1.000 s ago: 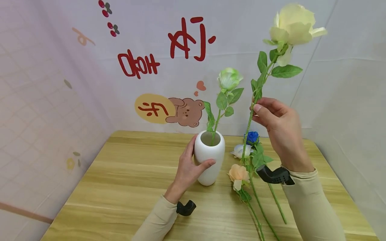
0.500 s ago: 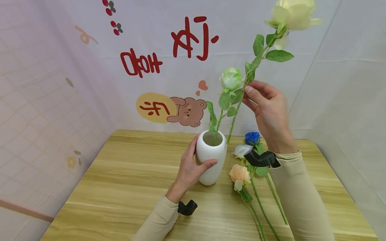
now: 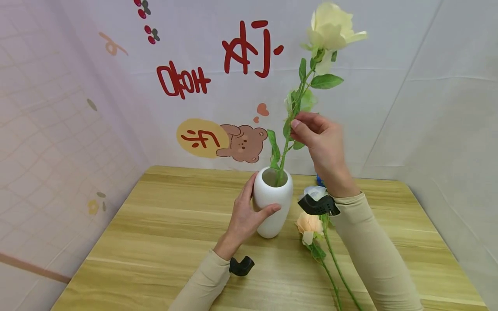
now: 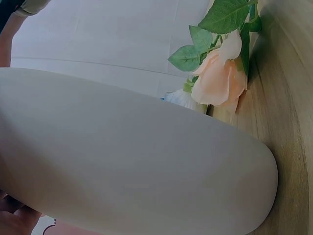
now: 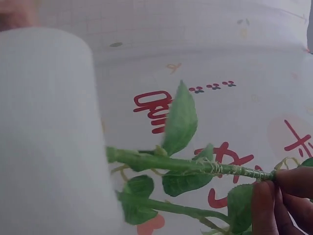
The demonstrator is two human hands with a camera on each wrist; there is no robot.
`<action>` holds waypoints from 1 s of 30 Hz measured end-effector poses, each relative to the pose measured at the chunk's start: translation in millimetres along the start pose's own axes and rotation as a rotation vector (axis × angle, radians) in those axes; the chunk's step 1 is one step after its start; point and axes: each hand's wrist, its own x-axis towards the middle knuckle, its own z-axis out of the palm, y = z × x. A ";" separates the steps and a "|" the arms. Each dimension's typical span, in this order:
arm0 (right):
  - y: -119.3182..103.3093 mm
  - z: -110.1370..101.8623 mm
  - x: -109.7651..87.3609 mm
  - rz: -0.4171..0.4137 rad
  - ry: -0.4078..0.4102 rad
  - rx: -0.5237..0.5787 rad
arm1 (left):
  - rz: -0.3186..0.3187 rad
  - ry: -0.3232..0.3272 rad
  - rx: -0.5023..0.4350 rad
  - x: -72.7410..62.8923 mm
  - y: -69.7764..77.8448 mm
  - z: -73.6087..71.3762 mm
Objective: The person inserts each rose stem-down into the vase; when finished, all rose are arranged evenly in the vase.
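One full-petalled cream rose [image 3: 330,28] has been moved left, its stem [image 5: 195,165] pinched by the right hand [image 3: 324,144] and seemingly inside one white vase [image 3: 274,216], gripped by the left hand [image 3: 243,216], near three flowers [image 3: 309,222].

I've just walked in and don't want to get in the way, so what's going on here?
A person's left hand grips a white vase standing on the wooden table, while their right hand pinches the stem of a pale yellow rose above it. The stem reaches the vase's mouth; how deep it goes is hidden. A green-white rose is in the vase. A peach rose lies beside it.
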 end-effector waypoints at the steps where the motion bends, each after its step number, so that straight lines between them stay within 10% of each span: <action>1: 1.9 0.3 -0.9 0.002 -0.004 -0.032 | 0.003 0.000 0.003 0.6 0.1 0.3; 30: 32.2 -7.3 -43.1 -0.087 -0.133 -0.553 | -0.012 0.005 -0.008 0.9 0.4 2.6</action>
